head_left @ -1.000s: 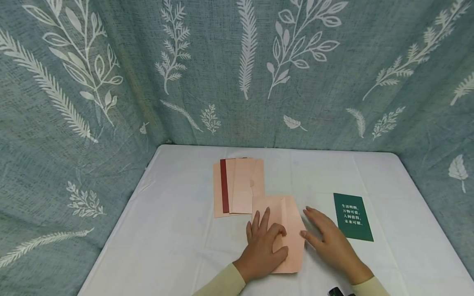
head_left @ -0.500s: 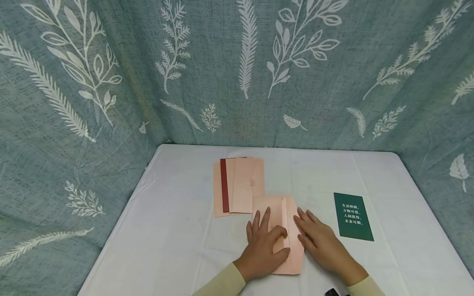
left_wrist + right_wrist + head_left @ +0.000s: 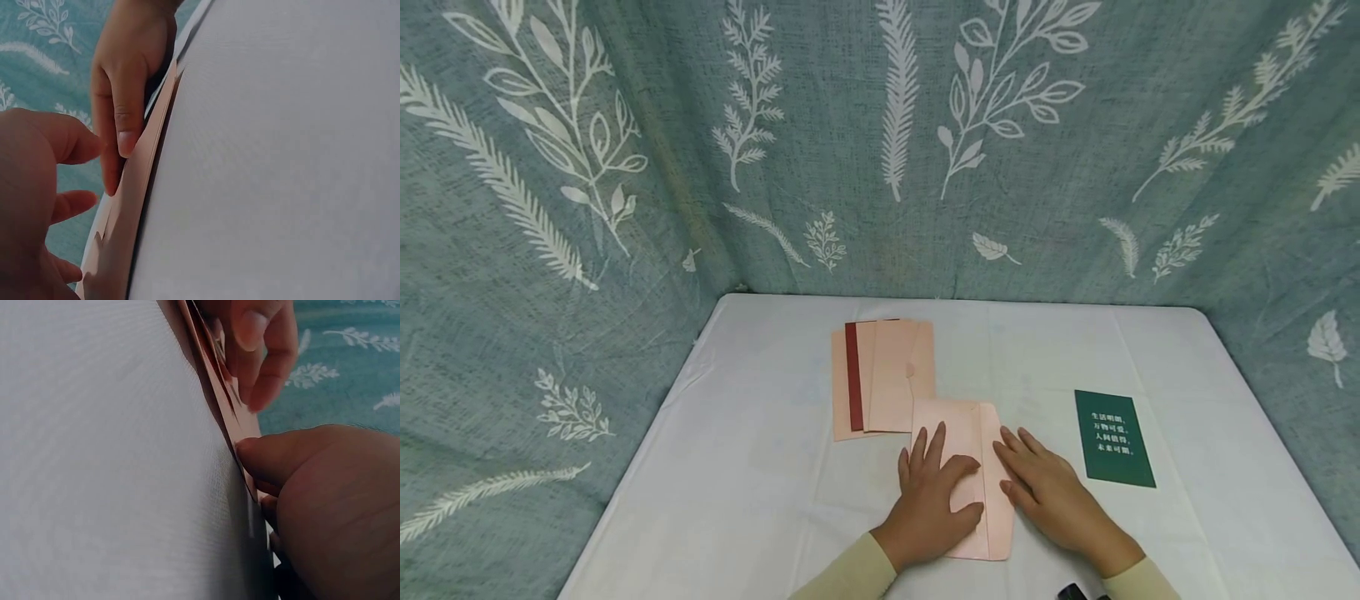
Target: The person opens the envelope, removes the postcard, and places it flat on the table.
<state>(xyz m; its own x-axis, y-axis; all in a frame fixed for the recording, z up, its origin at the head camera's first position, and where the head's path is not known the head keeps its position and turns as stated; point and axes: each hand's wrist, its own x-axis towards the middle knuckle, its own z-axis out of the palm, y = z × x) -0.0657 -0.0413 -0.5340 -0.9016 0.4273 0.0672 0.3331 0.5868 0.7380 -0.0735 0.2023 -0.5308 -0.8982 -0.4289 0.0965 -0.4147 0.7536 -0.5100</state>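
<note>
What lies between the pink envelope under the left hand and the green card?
In the head view, the right hand, its fingers over the right edge of the pink envelope, then bare white tablecloth up to the green card.

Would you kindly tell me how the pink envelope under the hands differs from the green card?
The envelope is pale pink, while the card is dark green. The envelope looks larger than the card. The card shows white writing; none shows on the envelope's visible side. The right hand touches the envelope, while neither hand touches the card. Both are on the white tablecloth.
</note>
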